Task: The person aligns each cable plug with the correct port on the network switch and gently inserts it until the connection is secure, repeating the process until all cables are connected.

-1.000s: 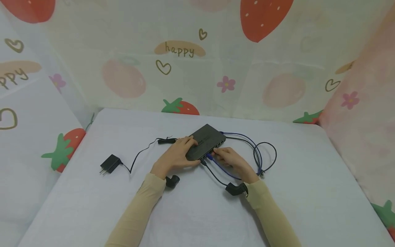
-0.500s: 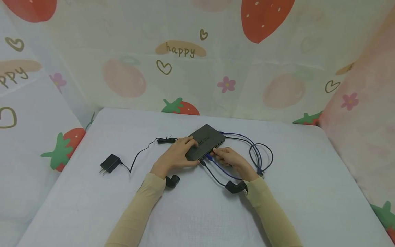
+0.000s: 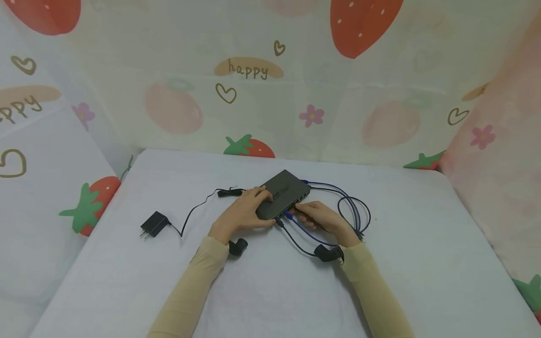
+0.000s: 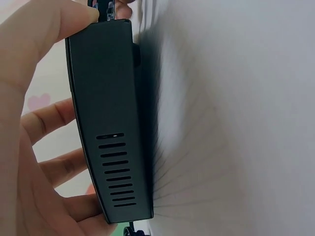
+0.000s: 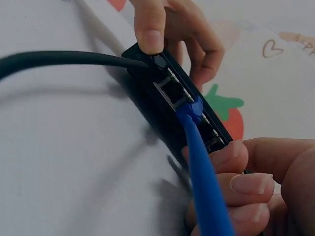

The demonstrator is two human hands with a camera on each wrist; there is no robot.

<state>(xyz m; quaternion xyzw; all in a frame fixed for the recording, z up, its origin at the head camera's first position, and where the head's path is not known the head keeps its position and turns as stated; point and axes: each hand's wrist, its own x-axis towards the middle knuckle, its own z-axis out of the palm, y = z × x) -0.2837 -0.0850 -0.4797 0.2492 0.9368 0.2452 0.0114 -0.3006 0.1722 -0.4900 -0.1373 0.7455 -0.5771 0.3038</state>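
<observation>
A black network switch [image 3: 288, 188] lies on the white table. My left hand [image 3: 241, 212] holds its left side, thumb [image 4: 81, 17] at the port edge and fingers beneath and behind in the left wrist view. At the row of ports, my right hand [image 3: 321, 217] has its fingers [image 5: 251, 184] curled around what appears to be a black network cable; its plug is hidden by the hand. Between the hands, a blue network cable [image 5: 202, 172] and another black cable [image 5: 74, 58] run from the ports. One port between them shows bare.
A black power adapter [image 3: 154, 224] lies left, its thin cord leading to a tied bundle [image 3: 231, 192] beside the switch. Right of the switch, blue and black cables [image 3: 355, 211] loop across the table. Each wrist carries a black camera [image 3: 238, 247]. Patterned cloth walls surround the table.
The loop of black cable on the right has drawn in slightly leftward. My right hand shifts a little at the ports; my left hand keeps its hold on the switch.
</observation>
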